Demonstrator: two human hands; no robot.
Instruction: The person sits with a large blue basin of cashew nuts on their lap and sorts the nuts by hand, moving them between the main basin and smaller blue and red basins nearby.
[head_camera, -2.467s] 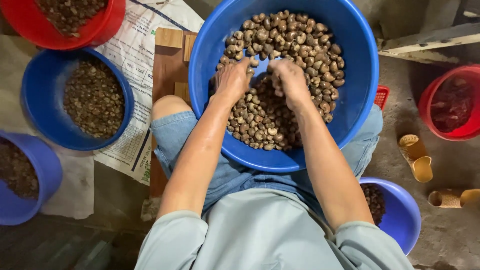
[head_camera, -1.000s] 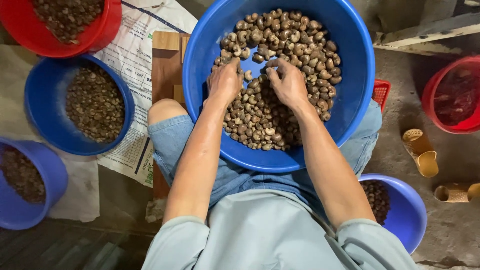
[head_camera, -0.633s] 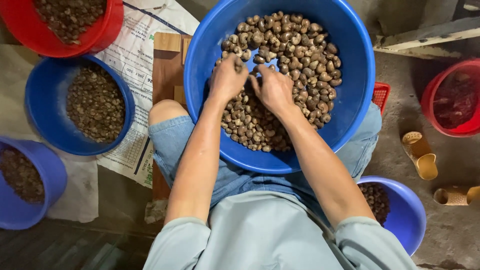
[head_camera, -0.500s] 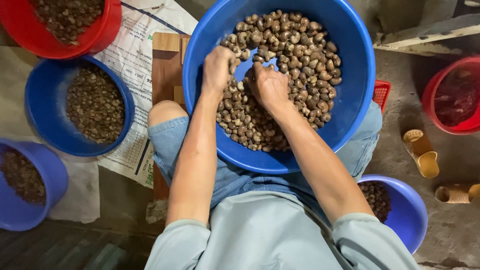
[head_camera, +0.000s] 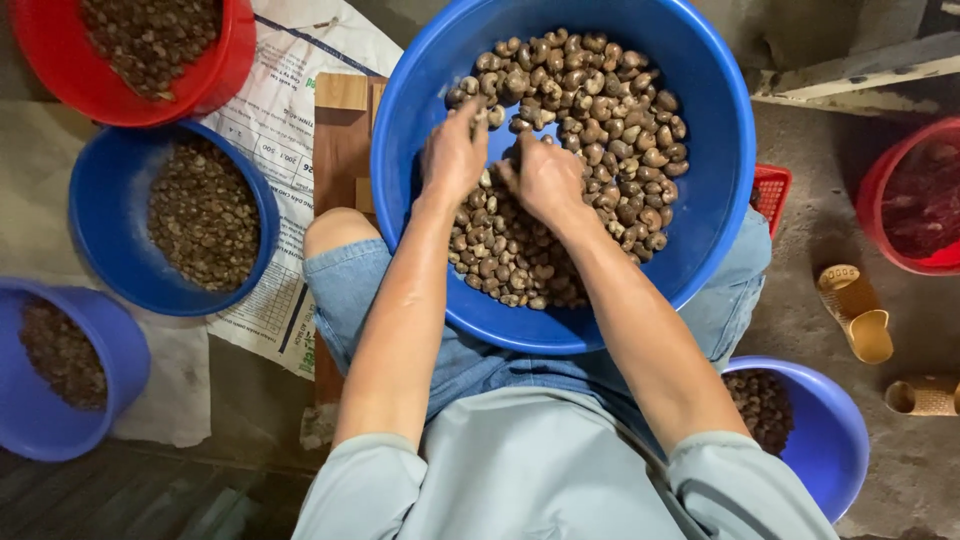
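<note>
A rough grey concrete floor (head_camera: 810, 220) fills the head view, with a printed paper sheet (head_camera: 290, 110) and a wooden board (head_camera: 342, 150) spread on it. The person sits with a big blue basin (head_camera: 715, 190) resting on the lap, over blue denim shorts (head_camera: 350, 290).

Inside the basin lies a heap of brown nuts (head_camera: 600, 120), kidney-shaped, their long axes pointing every which way; no common direction shows. The heap runs from the basin's far side down toward its near left, leaving bare blue wall on the right.

Both hands are in the basin, near its middle. The left hand (head_camera: 455, 155) lies knuckles up on the nuts with fingers curled down into them; whether it grips any cannot be told. The right hand (head_camera: 545, 178), just beside it, is likewise half closed with fingertips buried in the heap, and what it holds, if anything, is hidden.

Left of the basin sits a smaller blue bowl (head_camera: 95, 240) of darker nuts, beyond that a red bowl (head_camera: 225, 70) also filled, and nearer left a purple-blue tub (head_camera: 120, 380). Right of the basin is a red tub (head_camera: 880, 190), with a red crate (head_camera: 772, 195) edge touching the basin's rim. Below right is another blue bowl (head_camera: 830, 440), and tan sandals (head_camera: 858, 312) lie near.
</note>
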